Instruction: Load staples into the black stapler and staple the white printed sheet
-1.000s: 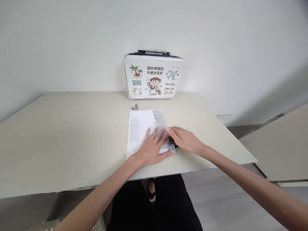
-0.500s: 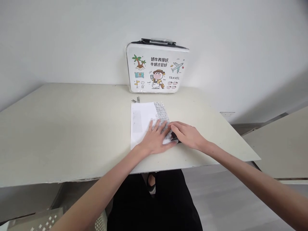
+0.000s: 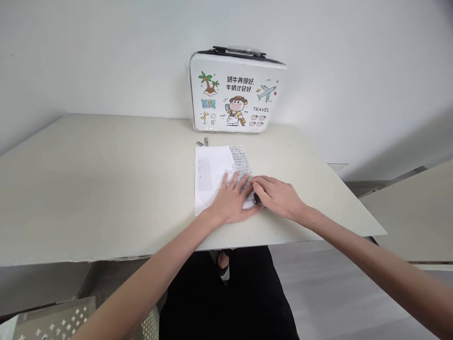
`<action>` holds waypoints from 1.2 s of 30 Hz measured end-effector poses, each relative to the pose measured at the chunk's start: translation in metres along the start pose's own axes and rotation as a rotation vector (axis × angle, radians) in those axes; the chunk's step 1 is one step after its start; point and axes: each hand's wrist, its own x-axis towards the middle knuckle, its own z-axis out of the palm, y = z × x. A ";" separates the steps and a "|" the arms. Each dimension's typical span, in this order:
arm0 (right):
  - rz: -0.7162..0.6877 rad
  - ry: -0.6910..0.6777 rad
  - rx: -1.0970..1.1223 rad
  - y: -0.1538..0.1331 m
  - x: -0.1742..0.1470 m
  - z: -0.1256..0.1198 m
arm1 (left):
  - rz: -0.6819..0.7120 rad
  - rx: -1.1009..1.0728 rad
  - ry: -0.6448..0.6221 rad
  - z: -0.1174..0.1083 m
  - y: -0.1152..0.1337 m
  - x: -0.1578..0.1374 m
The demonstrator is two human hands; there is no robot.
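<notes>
My left hand (image 3: 231, 200) lies flat with fingers spread on the lower right part of a white printed paper (image 3: 212, 163), pressing it to the table. A grey grid pattern covers the paper's right side. At that edge my right hand (image 3: 278, 196) is closed over a small black stapler (image 3: 257, 199); most of it is hidden under my fingers, and its metal front end reaches onto the paper. My right fingertips come close to my left index finger. Just beyond the paper's top edge are two small strips of staples (image 3: 206, 141).
A white carry case (image 3: 237, 94) with cartoon prints and a black handle stands against the wall at the back of the pale table (image 3: 106, 189). Below the table's front edge, at lower left, is a perforated plastic basket (image 3: 60, 321). Another pale surface (image 3: 421, 208) lies to the right.
The view has shifted slightly, so everything sits a little higher and more to the right. Both hands keep nearly the same pose on the paper and the stapler.
</notes>
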 end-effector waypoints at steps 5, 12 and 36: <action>-0.014 0.013 -0.016 0.002 0.002 0.003 | -0.007 -0.003 -0.001 0.001 0.002 0.000; 0.006 0.012 -0.048 -0.001 0.001 0.005 | -0.013 -0.008 -0.012 -0.002 0.004 -0.001; -0.083 0.141 -0.439 -0.013 -0.001 0.028 | 0.005 0.063 0.001 0.002 0.001 -0.005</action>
